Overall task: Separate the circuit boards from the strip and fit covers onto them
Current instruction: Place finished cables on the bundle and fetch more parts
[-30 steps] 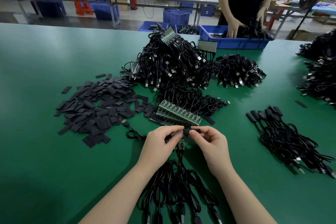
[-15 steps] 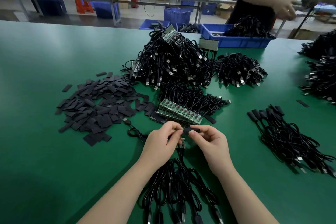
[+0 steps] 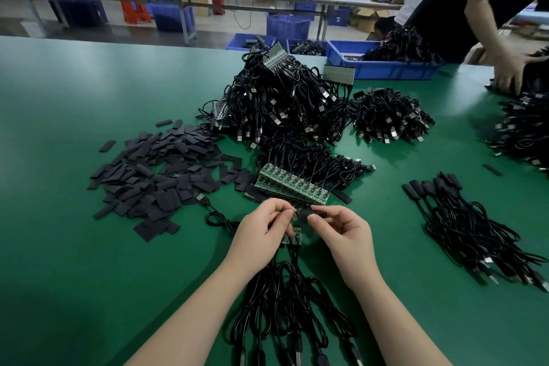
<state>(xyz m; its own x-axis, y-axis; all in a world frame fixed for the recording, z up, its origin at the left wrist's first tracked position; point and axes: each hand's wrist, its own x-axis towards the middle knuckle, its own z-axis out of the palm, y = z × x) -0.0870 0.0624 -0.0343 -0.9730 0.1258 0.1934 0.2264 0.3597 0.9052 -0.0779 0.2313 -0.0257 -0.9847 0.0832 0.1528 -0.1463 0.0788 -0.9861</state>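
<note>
**Two hands meet over one black cover at the front of the green table**

Right at centre: a short black cover (image 3: pixel 312 213), dark and tube-like, sits between the two hands just in front of the strip of circuit boards (image 3: pixel 292 184). That strip is green, a long row of small boards joined edge to edge, each with a black cable running back from it; it lies tilted on a second strip beneath, so two strips show here, though the lower one is mostly hidden.

The right hand (image 3: pixel 344 235) pinches the cover from the right, thumb and forefinger curled round it. The left hand (image 3: pixel 261 235) comes in from the left with fingers curled, pinching at a small green board piece (image 3: pixel 294 235) whose edge peeks out below the knuckles; exactly how the fingertips sit on it cannot be told. The hands are nearly touching.

Below the wrists, a bunch of black cables (image 3: pixel 285 306) trails toward the camera. Left of the hands, a loose heap of flat black covers (image 3: pixel 160 175), too many to count. Behind the strip, one big pile of cables (image 3: pixel 279 104), with a smaller pile (image 3: pixel 389 116) to its right. On the right, a finished bundle (image 3: pixel 469 226), at least five covered ends showing. Far side: one blue bin (image 3: pixel 386 70), and another person's hand (image 3: pixel 511 68).
</note>
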